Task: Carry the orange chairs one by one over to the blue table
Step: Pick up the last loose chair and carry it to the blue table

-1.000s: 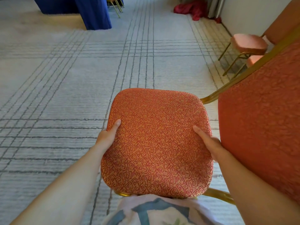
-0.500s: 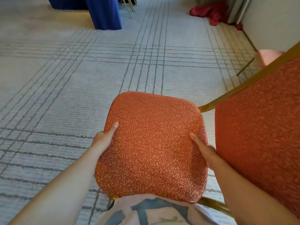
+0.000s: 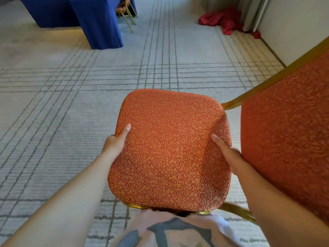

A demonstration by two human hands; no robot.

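Note:
I carry an orange chair (image 3: 170, 150) with a patterned seat and gold frame, held off the carpet in front of my body. Its backrest fills the right side of the view. My left hand (image 3: 115, 141) grips the seat's left edge, thumb on top. My right hand (image 3: 227, 154) grips the seat's right edge, thumb on top; the fingers of both hands are hidden under the seat. The blue table (image 3: 89, 18), draped in blue cloth to the floor, stands ahead at the upper left.
Grey carpet (image 3: 53, 113) with dark grid lines stretches between me and the table. Gold legs of another chair (image 3: 129, 16) show beside the blue cloth. A red cloth heap (image 3: 222, 19) lies by the white wall (image 3: 293, 24) at the upper right.
The blue table has come nearer and larger in view. The pink chairs at the right have dropped out of sight. Both hands keep the same grip on the seat.

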